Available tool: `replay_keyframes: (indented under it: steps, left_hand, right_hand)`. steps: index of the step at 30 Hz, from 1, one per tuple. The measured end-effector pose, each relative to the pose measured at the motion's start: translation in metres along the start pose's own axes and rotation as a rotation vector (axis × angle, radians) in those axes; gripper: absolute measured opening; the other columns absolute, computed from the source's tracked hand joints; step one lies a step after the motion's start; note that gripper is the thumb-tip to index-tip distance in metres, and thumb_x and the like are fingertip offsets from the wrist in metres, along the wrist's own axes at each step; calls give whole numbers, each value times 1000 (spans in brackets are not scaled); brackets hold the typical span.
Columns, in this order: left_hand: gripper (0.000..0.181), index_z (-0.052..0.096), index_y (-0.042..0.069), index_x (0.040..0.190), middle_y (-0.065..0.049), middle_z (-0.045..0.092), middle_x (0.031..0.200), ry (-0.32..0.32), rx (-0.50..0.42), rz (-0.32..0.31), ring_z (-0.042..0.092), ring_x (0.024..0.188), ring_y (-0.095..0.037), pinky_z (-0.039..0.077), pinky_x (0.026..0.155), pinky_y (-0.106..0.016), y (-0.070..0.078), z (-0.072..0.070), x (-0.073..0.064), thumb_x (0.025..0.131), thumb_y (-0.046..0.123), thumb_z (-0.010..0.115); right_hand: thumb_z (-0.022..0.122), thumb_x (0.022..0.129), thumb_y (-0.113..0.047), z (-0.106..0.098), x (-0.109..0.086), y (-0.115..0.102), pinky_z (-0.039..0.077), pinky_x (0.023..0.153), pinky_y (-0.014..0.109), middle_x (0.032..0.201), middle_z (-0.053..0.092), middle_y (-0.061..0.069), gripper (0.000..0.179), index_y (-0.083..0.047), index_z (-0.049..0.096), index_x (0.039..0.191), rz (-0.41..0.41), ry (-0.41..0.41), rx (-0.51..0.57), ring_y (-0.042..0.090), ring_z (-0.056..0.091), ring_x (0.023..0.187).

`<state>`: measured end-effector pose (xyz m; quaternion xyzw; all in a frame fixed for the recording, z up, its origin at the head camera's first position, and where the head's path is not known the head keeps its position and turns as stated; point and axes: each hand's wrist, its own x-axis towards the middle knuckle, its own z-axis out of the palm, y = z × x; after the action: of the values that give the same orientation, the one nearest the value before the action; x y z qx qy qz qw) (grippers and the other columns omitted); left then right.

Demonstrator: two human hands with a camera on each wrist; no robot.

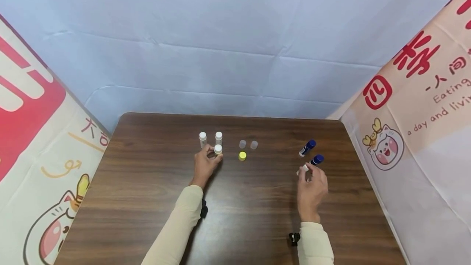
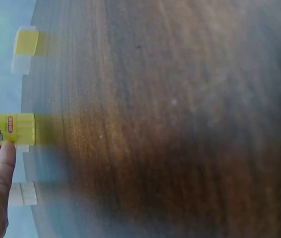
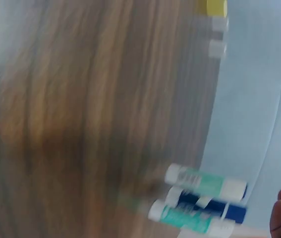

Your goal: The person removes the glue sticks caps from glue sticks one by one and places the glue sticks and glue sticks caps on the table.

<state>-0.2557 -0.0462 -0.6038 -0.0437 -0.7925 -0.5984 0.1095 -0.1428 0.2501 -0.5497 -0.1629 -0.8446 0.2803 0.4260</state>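
Note:
My left hand [image 1: 205,166] holds an upright glue stick by its white cap [image 1: 218,149]. In the left wrist view its yellow labelled body [image 2: 12,129] shows, a fingertip against it and its lower end close over the table. Two white-capped sticks, one left [image 1: 202,136] and one right [image 1: 218,136], stand just behind. My right hand [image 1: 312,187] is over the right-hand group, near a white cap [image 1: 305,168]. In the right wrist view its fingers [image 3: 280,218] appear above and apart from two teal glue sticks [image 3: 199,182] and a blue one [image 3: 209,205].
A small yellow round piece [image 1: 242,156] lies mid-table, in front of two small translucent pieces, left [image 1: 243,144] and right [image 1: 254,145]. Two blue-capped sticks, far [image 1: 311,144] and near [image 1: 318,159], stand at the right. Printed fabric walls surround the brown wooden table [image 1: 147,175].

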Motion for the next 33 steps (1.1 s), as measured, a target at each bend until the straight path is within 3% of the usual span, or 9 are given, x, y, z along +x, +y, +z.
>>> replay_keyframes:
  steps: [9,15,23,30,33]
  left_hand:
    - [27,58,-3,87,-26,68,100,3,-10,6,69,93,-35,57,73,-28,0,0,1,72,-5,80]
    - [28,57,-3,87,-27,68,99,4,-31,15,68,93,-36,57,73,-30,0,0,1,72,-7,80]
    - [28,56,-3,87,-27,68,100,-1,-35,5,68,93,-36,57,74,-32,-3,-1,0,72,-6,80]
    - [29,57,-2,87,-26,68,100,7,-16,5,68,93,-35,57,74,-32,-4,0,1,72,-6,81]
    - [29,57,-2,87,-26,68,100,5,-13,-3,68,94,-35,57,74,-30,-4,0,0,72,-6,81]
  right_hand:
    - [69,81,2,-10,5,28,41,77,52,104,64,20,18,3,70,99,127,64,-92,42,54,97]
    - [68,82,0,-11,1,40,40,87,53,113,60,22,27,4,67,109,218,-5,-107,42,52,106]
    - [69,84,0,-7,-7,45,41,89,55,120,58,24,33,1,65,116,257,-97,-115,41,53,111]
    - [69,84,1,-4,-9,49,41,90,55,116,60,25,28,5,65,112,269,-124,-106,41,54,110]
    - [69,84,2,-4,-10,52,41,85,53,107,62,24,29,4,63,113,277,-125,-96,39,55,101]
